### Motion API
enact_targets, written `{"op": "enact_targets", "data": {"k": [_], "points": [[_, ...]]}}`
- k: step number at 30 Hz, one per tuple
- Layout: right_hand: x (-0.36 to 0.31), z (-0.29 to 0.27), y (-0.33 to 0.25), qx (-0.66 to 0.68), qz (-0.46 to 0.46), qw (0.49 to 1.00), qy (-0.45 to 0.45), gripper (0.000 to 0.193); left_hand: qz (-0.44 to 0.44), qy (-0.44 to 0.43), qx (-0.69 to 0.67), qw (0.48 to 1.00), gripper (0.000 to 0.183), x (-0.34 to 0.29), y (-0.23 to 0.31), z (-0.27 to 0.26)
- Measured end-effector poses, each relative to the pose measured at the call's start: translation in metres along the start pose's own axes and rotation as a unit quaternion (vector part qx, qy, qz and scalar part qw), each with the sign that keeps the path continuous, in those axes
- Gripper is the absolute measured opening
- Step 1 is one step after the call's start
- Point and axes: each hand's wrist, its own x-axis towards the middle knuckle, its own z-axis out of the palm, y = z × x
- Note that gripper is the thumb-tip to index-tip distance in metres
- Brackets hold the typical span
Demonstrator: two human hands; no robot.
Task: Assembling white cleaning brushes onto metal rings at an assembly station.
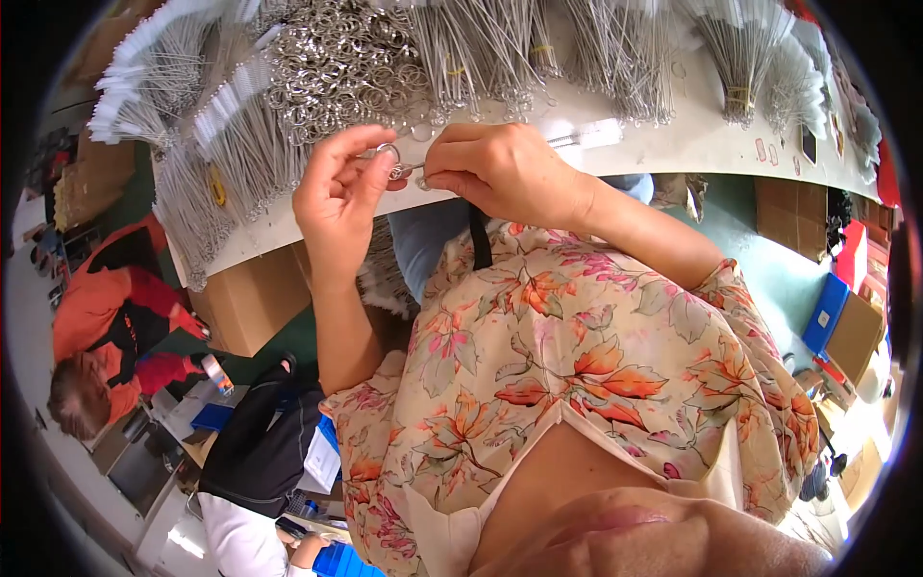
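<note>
Over the near edge of the worktable, my left hand (pixel 341 192) pinches a shiny metal split ring (pixel 387 151) between thumb and fingers. My right hand (pixel 505 168) is closed just to its right, gripping a wire-handled brush. Past the back of that hand the brush's white bristle head (pixel 598 133) sticks out to the right. The brush's looped wire end meets the ring between my two hands; whether it is threaded on cannot be made out. A large heap of loose metal rings (pixel 336 72) lies just beyond my left hand.
Bundles of wire brushes (pixel 476 48) cover the far side of the white table (pixel 711 144), with more brushes (pixel 245 125) at the left. A cardboard box (pixel 255 298) stands below. A person in orange (pixel 106 298) and another in dark clothing (pixel 260 433) are at the left.
</note>
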Motion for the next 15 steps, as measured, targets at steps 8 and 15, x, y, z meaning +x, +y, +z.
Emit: {"op": "enact_targets", "data": {"k": [8,15], "points": [[0.012,-0.029,-0.021,0.322,0.167,0.925,-0.118,0.016,0.111,-0.108,0.104,0.982,0.021,0.01,0.029,-0.02],[0.017,-0.044,-0.026,0.444,0.181,0.876,-0.056,0.019,0.137,-0.015,0.0,0.991,0.029,0.007,0.037,0.01]]}}
